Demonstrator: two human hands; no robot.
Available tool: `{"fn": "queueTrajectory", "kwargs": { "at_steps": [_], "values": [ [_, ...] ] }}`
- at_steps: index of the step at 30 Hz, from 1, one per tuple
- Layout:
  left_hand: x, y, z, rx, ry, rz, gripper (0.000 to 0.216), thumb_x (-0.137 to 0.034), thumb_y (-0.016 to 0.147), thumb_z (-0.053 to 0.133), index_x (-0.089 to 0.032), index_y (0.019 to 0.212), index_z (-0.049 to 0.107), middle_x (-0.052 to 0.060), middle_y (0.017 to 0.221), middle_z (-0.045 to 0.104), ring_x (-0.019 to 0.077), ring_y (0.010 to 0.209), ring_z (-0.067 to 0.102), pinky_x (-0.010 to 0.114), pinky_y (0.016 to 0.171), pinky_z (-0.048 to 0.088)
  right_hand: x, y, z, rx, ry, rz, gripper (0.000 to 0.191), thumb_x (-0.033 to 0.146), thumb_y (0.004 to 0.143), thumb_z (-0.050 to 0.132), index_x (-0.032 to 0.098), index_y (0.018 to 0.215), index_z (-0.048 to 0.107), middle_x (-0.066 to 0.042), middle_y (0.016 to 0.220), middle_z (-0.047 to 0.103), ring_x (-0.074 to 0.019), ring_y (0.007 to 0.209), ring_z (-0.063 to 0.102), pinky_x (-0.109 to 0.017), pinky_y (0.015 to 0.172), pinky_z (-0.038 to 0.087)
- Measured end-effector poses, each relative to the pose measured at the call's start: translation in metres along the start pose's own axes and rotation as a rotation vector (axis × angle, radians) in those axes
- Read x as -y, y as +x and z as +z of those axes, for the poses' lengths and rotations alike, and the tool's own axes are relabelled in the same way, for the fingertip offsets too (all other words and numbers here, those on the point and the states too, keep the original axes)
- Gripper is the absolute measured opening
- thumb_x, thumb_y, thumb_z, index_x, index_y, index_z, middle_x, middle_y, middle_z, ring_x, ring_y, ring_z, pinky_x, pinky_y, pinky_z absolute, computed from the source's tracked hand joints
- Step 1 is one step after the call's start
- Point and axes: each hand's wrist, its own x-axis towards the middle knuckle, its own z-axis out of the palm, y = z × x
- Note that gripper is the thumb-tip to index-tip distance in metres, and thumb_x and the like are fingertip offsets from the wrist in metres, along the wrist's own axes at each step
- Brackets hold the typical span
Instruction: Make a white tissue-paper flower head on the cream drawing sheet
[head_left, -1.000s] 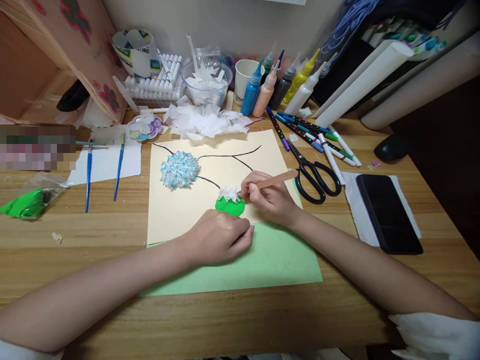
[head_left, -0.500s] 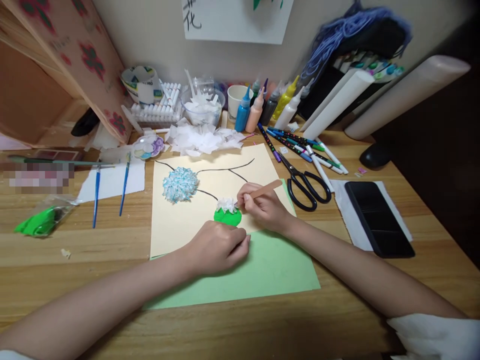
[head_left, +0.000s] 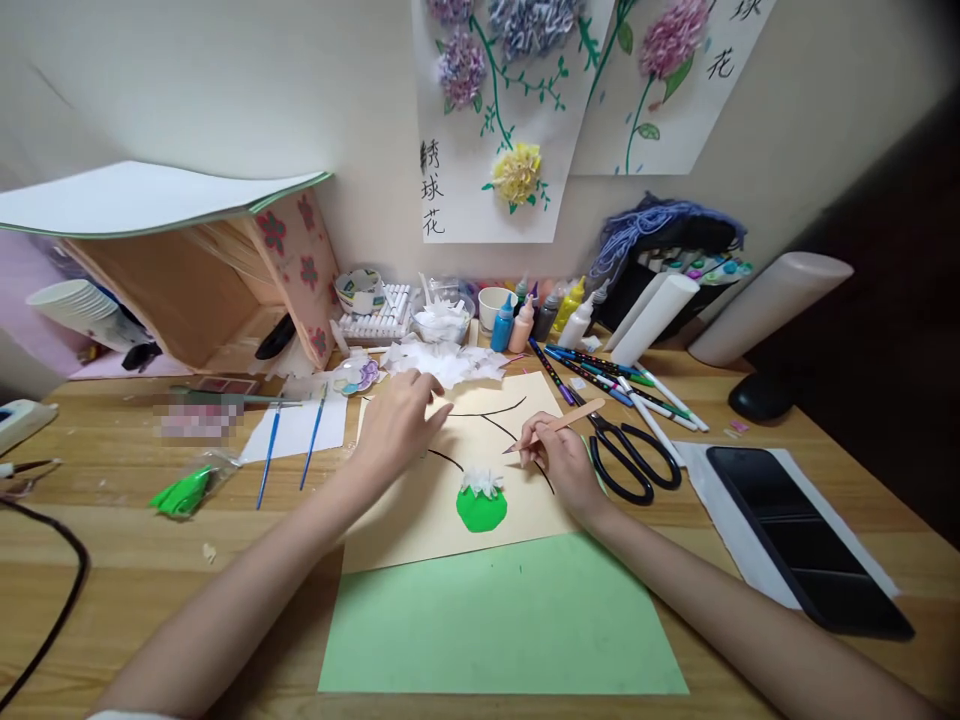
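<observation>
Gripped in right hand (head_left: 559, 462) over cream sheet (head_left: 420, 530): slim tan pencil-like stick (head_left: 581, 412), pointing left. Alongside, left hand (head_left: 397, 420) with thumb and bent fingers parted. Nearest, pale green sheet (head_left: 495, 620). Next, on the cream, rounded bright green patch (head_left: 481, 512), far edge fringed with ruffled white paper pieces (head_left: 481, 483). Farther, drawn black lines (head_left: 469, 415), then heaped white scraps (head_left: 450, 360).

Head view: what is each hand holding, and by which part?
The right hand holds the stick near its pointed end. The left hand holds nothing visible.

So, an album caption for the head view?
Right hand with pencil near green disc, left hand over cream paper.
</observation>
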Motion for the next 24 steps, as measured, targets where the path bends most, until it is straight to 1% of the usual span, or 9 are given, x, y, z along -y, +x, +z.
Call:
{"fn": "queueTrajectory", "kwargs": {
  "at_steps": [2, 4, 7, 9, 13, 16, 19, 22, 24],
  "values": [
    [0.013, 0.015, 0.008, -0.018, 0.117, 0.036, 0.021, -0.027, 0.077, 0.064, -0.018, 0.096, 0.059, 0.007, 0.095, 0.059, 0.0223, 0.088, 0.055, 0.027, 0.062, 0.038, -0.001, 0.001, 0.001, -0.01, 0.003, 0.001, 0.028, 0.035, 0.088, 0.043, 0.017, 0.069, 0.053, 0.002, 0.055, 0.053, -0.0097, 0.052, 0.051, -0.021, 0.05, 0.037],
    [0.018, 0.024, 0.017, -0.007, 0.178, 0.085, 0.022, -0.025, 0.077, 0.065, -0.018, 0.097, 0.06, 0.009, 0.1, 0.057, 0.0228, 0.09, 0.054, 0.028, 0.065, 0.039, 0.0, 0.001, 0.001, -0.013, -0.007, -0.01, 0.029, 0.037, 0.088, 0.044, 0.017, 0.069, 0.053, 0.002, 0.054, 0.053, -0.0103, 0.051, 0.05, -0.022, 0.049, 0.037],
    [0.015, 0.029, 0.028, 0.018, 0.219, 0.128, 0.011, -0.021, 0.085, 0.054, -0.016, 0.089, 0.062, 0.01, 0.096, 0.058, 0.0229, 0.088, 0.053, 0.029, 0.063, 0.038, 0.001, 0.0, 0.001, -0.015, -0.011, -0.034, 0.029, 0.039, 0.087, 0.045, 0.017, 0.069, 0.053, 0.002, 0.054, 0.053, -0.0109, 0.05, 0.05, -0.023, 0.049, 0.038],
    [0.012, 0.029, 0.029, 0.0, 0.215, 0.122, 0.017, -0.019, 0.088, 0.046, -0.015, 0.085, 0.062, 0.01, 0.092, 0.058, 0.0232, 0.087, 0.053, 0.03, 0.062, 0.037, 0.002, -0.001, 0.001, -0.016, -0.009, -0.045, 0.03, 0.039, 0.088, 0.045, 0.017, 0.069, 0.053, 0.002, 0.055, 0.053, -0.011, 0.051, 0.051, -0.023, 0.05, 0.038],
    [0.011, 0.027, 0.019, -0.074, 0.066, 0.056, 0.015, -0.021, 0.089, 0.047, -0.016, 0.087, 0.061, 0.009, 0.091, 0.059, 0.022, 0.088, 0.052, 0.029, 0.065, 0.038, 0.004, -0.001, 0.0, -0.019, -0.004, -0.057, 0.029, 0.037, 0.088, 0.045, 0.017, 0.069, 0.053, 0.002, 0.056, 0.053, -0.0106, 0.051, 0.052, -0.022, 0.049, 0.04],
    [0.008, 0.027, 0.004, -0.047, -0.153, 0.009, 0.015, -0.026, 0.087, 0.051, -0.016, 0.085, 0.061, 0.007, 0.09, 0.059, 0.0196, 0.087, 0.053, 0.03, 0.071, 0.04, 0.005, -0.001, 0.0, -0.023, -0.014, -0.063, 0.028, 0.035, 0.088, 0.044, 0.017, 0.068, 0.053, 0.002, 0.056, 0.053, -0.0102, 0.05, 0.051, -0.022, 0.048, 0.04],
    [-0.002, 0.024, -0.013, 0.107, -0.415, -0.022, 0.019, -0.032, 0.085, 0.052, -0.017, 0.081, 0.063, 0.004, 0.087, 0.062, 0.0162, 0.079, 0.054, 0.029, 0.071, 0.041, 0.008, -0.002, -0.001, -0.04, -0.02, -0.075, 0.028, 0.034, 0.087, 0.042, 0.017, 0.067, 0.052, 0.002, 0.055, 0.052, -0.0106, 0.05, 0.051, -0.022, 0.047, 0.04],
    [-0.019, 0.012, -0.021, 0.404, -0.646, -0.006, 0.021, -0.034, 0.084, 0.053, -0.017, 0.078, 0.065, 0.001, 0.08, 0.066, 0.0127, 0.069, 0.054, 0.025, 0.064, 0.041, 0.012, -0.003, 0.0, -0.095, -0.008, -0.121, 0.027, 0.031, 0.086, 0.042, 0.017, 0.065, 0.052, 0.002, 0.056, 0.05, -0.0098, 0.048, 0.05, -0.021, 0.045, 0.04],
    [-0.03, 0.0, -0.019, 0.597, -0.735, 0.041, 0.02, -0.033, 0.083, 0.054, -0.017, 0.077, 0.065, 0.0, 0.077, 0.067, 0.0118, 0.067, 0.056, 0.023, 0.062, 0.042, 0.014, -0.003, -0.001, -0.128, -0.003, -0.149, 0.026, 0.029, 0.085, 0.041, 0.017, 0.064, 0.05, 0.002, 0.057, 0.049, -0.0091, 0.046, 0.049, -0.021, 0.044, 0.039]
  ]
}}
